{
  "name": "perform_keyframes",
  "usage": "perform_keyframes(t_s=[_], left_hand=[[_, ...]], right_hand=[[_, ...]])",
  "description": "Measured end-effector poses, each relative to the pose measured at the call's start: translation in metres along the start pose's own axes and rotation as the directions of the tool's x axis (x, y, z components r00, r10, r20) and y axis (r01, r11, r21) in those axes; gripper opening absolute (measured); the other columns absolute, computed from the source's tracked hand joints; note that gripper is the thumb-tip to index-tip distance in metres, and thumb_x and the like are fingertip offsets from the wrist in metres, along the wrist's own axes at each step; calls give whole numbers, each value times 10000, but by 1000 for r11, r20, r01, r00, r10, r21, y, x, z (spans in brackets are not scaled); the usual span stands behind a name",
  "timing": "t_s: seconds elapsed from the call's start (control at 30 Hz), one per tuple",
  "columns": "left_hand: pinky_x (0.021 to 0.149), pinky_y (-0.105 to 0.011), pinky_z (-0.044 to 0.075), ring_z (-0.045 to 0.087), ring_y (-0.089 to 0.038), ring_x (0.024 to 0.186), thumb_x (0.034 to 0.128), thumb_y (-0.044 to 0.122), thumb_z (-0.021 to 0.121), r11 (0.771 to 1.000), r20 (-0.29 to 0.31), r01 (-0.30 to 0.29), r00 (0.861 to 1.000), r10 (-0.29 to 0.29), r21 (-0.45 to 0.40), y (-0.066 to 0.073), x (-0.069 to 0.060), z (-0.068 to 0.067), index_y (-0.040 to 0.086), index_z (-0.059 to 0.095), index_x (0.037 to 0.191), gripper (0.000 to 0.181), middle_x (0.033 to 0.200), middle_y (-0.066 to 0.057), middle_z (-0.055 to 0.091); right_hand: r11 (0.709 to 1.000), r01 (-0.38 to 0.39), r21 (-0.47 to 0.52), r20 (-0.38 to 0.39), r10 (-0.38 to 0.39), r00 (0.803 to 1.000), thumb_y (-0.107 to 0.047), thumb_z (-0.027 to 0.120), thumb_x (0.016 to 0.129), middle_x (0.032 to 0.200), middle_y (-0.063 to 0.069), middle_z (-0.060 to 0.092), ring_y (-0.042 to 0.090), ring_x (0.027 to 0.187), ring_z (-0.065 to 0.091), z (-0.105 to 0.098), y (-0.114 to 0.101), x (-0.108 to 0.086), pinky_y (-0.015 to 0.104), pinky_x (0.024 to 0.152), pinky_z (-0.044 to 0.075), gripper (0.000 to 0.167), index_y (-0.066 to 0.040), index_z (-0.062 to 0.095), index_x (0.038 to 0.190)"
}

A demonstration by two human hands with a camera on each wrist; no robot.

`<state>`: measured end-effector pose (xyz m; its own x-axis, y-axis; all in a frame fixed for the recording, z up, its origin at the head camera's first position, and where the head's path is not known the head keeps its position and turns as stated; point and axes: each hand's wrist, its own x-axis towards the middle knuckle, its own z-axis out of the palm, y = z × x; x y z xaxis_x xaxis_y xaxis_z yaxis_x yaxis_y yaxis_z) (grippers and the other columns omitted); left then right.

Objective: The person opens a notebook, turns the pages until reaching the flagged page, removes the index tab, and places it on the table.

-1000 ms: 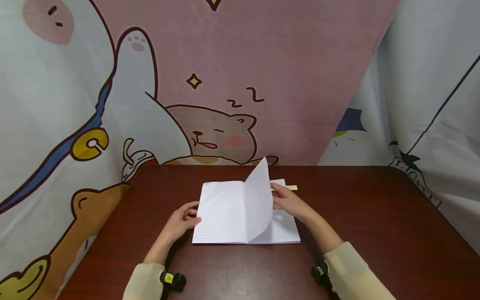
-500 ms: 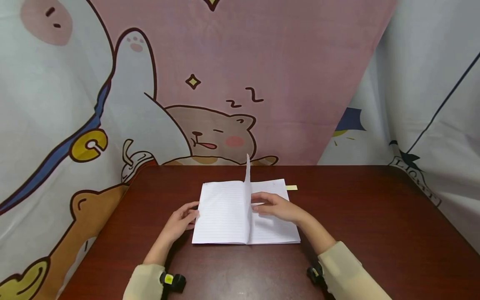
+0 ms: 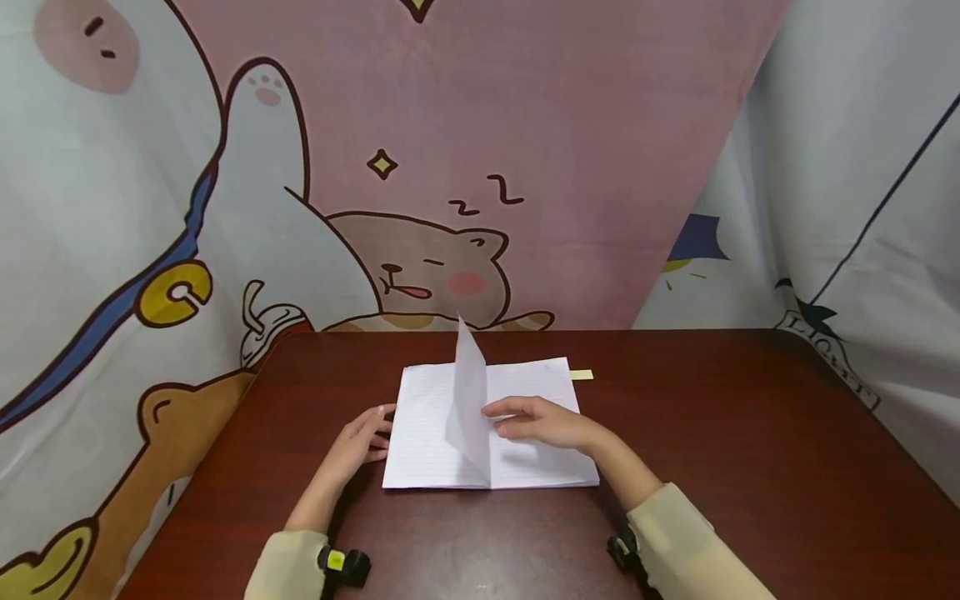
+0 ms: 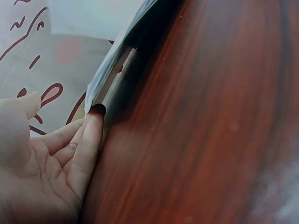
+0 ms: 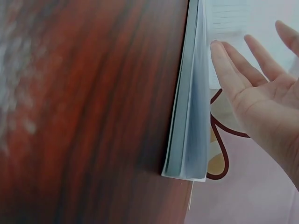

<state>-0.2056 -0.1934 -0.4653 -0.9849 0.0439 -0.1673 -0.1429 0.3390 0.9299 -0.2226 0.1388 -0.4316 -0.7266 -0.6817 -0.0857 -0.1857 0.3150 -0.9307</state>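
Note:
A lined notebook (image 3: 543,381) lies spread on the table, one leaf (image 3: 469,392) standing up near its middle and leaning left. My right hand (image 3: 546,423) hovers over the right page, its extended fingertips close to that leaf; whether they touch it I cannot tell. The right wrist view has the same hand (image 5: 261,88) with straight, parted fingers beyond the thick stack of pages (image 5: 187,130). At the left edge rests my left hand (image 3: 358,442). In the left wrist view its fingertips touch the notebook's edge (image 4: 112,70), with the thumb held apart.
A pale yellow tab (image 3: 582,375) sticks out from the notebook's upper right side. Dark reddish-brown wood forms the table (image 3: 712,433). Behind it hangs a cartoon-printed cloth (image 3: 600,167). Each wrist carries a small black camera (image 3: 348,567).
The leaf has swung from the right side past upright to lean left. My right hand has followed it leftward over the right page, and its fingers no longer hold the leaf's edge.

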Motion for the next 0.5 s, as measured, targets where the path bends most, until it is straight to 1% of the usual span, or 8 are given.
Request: perform_keyframes(t_s=[0.17, 0.27, 0.4, 0.5], left_hand=[[700, -262, 543, 591, -159, 802, 1090, 385, 342, 1000, 1, 12, 1000, -12, -18, -1, 2, 0, 64, 543, 1414, 498, 1158, -195, 662], [734, -288, 566, 611, -145, 813, 1066, 365, 439, 1000, 11, -6, 1000, 6, -23, -3, 1, -1, 48, 535, 1415, 481, 1164, -197, 662], [790, -317, 582, 631, -133, 880, 989, 260, 626, 999, 41, -50, 998, 49, 21, -4, -2, -3, 39, 510, 1428, 505, 1179, -196, 651], [780, -289, 574, 614, -135, 890, 937, 179, 697, 996, 56, -72, 996, 69, 50, -5, -1, -3, 39, 503, 1432, 549, 1175, -199, 643]], right_hand=[[999, -41, -34, 38, 42, 998, -205, 576, 1005, 1454, 151, 549, 335, 1384, 478, 4, -3, 1, 377, 1105, 410, 440, -41, 538, 1411], [997, -47, -56, 53, 50, 997, -208, 575, 1003, 1447, 145, 558, 326, 1392, 467, 6, -5, 2, 425, 1121, 378, 436, -48, 544, 1407], [996, -61, -61, 71, 65, 995, -203, 568, 1004, 1444, 123, 564, 308, 1383, 474, 8, -7, 3, 458, 1125, 360, 422, -66, 553, 1403], [995, -62, -74, 85, 68, 994, -205, 559, 1008, 1440, 116, 569, 309, 1374, 479, 8, -6, 4, 456, 1120, 361, 415, -66, 559, 1398]])
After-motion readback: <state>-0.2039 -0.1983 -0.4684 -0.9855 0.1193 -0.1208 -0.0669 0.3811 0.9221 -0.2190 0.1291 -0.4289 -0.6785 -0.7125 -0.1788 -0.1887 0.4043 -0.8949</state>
